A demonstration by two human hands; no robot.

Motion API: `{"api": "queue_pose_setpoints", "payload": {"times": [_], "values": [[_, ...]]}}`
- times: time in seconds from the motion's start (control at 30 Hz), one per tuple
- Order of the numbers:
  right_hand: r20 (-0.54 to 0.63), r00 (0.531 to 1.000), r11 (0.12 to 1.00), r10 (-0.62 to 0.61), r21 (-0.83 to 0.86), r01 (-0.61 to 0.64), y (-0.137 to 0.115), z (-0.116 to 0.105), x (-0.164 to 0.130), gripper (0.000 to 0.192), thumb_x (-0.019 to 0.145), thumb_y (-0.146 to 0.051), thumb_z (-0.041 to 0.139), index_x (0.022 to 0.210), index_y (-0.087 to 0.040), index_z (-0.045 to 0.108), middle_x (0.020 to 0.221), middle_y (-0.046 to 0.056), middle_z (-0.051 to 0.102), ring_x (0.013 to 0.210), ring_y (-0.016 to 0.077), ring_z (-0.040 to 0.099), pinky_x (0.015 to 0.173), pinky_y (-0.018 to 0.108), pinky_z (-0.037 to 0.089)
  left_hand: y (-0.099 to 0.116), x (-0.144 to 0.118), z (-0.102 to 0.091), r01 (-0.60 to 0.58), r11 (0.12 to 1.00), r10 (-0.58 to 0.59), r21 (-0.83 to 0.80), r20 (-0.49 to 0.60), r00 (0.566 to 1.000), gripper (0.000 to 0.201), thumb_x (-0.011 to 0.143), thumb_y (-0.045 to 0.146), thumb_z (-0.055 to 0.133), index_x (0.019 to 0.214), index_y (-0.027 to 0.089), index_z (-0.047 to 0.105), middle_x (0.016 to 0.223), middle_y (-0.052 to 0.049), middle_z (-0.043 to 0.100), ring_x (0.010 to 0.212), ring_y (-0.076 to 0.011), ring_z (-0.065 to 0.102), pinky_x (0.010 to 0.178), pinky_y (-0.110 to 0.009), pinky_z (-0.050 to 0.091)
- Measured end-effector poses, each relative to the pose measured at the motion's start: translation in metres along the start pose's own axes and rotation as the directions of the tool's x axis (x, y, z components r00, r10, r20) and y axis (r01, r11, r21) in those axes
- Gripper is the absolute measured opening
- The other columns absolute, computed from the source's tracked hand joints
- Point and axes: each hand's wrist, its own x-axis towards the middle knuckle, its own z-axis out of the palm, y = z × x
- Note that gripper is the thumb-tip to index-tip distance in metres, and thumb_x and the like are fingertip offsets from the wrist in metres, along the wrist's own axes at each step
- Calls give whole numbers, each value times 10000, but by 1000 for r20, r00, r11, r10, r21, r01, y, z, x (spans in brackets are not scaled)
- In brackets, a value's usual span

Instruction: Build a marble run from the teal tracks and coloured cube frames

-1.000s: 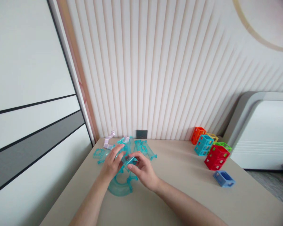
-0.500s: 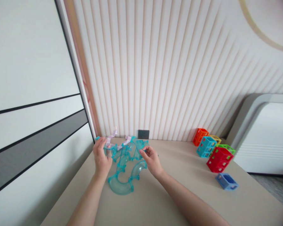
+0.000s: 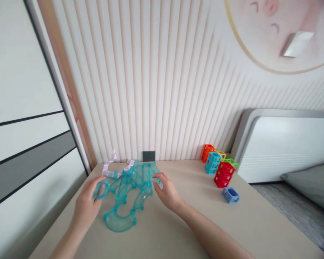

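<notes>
Several translucent teal track pieces (image 3: 121, 223), curved and straight, lie in a cluster on the table. My left hand (image 3: 88, 198) is closed around one small teal track piece (image 3: 102, 190), just left of the cluster. On the cluster's right side is my right hand (image 3: 166, 190), its thumb and index finger apart beside the teal pieces at that edge. Whether its fingertips touch them I cannot tell. Behind the cluster lies a curved chain of pale lilac pieces (image 3: 108, 173).
Stacked open-frame blocks stand at the right: orange (image 3: 207, 153), light blue (image 3: 212, 163) and red (image 3: 224, 175), with yellow and green ones behind. A single blue block (image 3: 231, 195) lies in front. A black wall socket (image 3: 149, 155) sits above the table's back edge.
The camera view has swung to the right. My left hand has drawn toward me from the cluster's far left, with the small teal piece in it. My right thumb and finger have parted.
</notes>
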Motion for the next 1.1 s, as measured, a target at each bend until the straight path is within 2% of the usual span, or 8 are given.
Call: {"api": "queue_pose_setpoints", "payload": {"times": [0.17, 0.23, 0.33, 0.4, 0.63, 0.8, 0.9, 1.1], "values": [[-317, 943, 937, -105, -348, -12, 35, -97, -17, 217, 942, -216, 520, 1106, -235, 660, 1193, 120, 663, 1146, 276, 612, 1019, 458, 484, -30, -47, -13, -136, 987, 112, 81, 252, 961, 754, 723, 37, 430, 1397, 364, 516, 1401, -57, 528, 1314, -320, 545, 1127, -526, 443], [-517, 849, 858, -109, -481, -182, 57, -137, -24, 252, 940, -266, 507, 1135, -206, 655, 1258, 149, 630, 1210, 311, 568, 1061, 509, 436, -36, -59, -9, -142, 986, 111, 85, 293, 950, 786, 709, 27, 442, 1399, 396, 514, 1418, -37, 518, 1311, -307, 556, 1120, -505, 463], [-765, 645, 709, -4, -457, -538, 86, -176, -37, 442, 901, -357, 528, 1283, -142, 591, 1361, 223, 549, 1288, 391, 501, 1065, 573, 399, -39, -66, 3, -96, 992, 64, 86, 321, 945, 792, 686, 19, 451, 1386, 381, 528, 1438, -30, 508, 1326, -304, 549, 1119, -503, 469], [-797, 594, 627, 107, -410, -663, 97, -187, -45, 631, 859, -416, 577, 1413, -127, 486, 1409, 252, 501, 1302, 425, 490, 1032, 567, 420, -42, -68, 10, -53, 995, 24, 82, 322, 947, 784, 672, 17, 450, 1376, 350, 537, 1433, -43, 515, 1334, -305, 543, 1122, -513, 462], [-653, 648, 620, 392, -333, -711, 102, -184, -50, 844, 876, -418, 537, 1594, -165, 171, 1366, 237, 579, 1146, 403, 640, 883, 499, 518, -52, -80, 10, 28, 1000, -25, -3, 375, 927, 772, 658, 15, 432, 1357, 311, 568, 1414, -72, 544, 1316, -294, 572, 1069, -503, 509], [-427, 843, 837, 327, -283, -468, 108, -159, -45, 947, 843, -425, 593, 1604, -119, 120, 1254, 211, 677, 1052, 353, 698, 916, 483, 531, -43, -79, 5, 68, 997, -53, -27, 367, 929, 653, 753, 68, 470, 1366, 283, 537, 1476, -108, 495, 1388, -330, 492, 1123, -564, 431], [-297, 918, 918, 262, -216, -332, 107, -134, -43, 944, 845, -425, 605, 1608, -126, 136, 1301, 201, 657, 1089, 332, 689, 971, 486, 515, -36, -80, -1, 48, 999, -37, -19, 385, 922, 646, 823, 185, 550, 1451, 288, 434, 1530, -129, 439, 1456, -365, 386, 1156, -627, 349], [-326, 893, 933, 310, -77, -352, 98, -86, -42, 1000, 822, -401, 613, 1616, -136, 66, 1407, 206, 583, 1247, 346, 611, 1032, 523, 481, -22, -93, -7, 49, 991, -90, 123, 358, 929, 792, 844, 127, 477, 1576, 281, 214, 1572, -152, 375, 1499, -371, 299, 1170, -664, 285]]}}
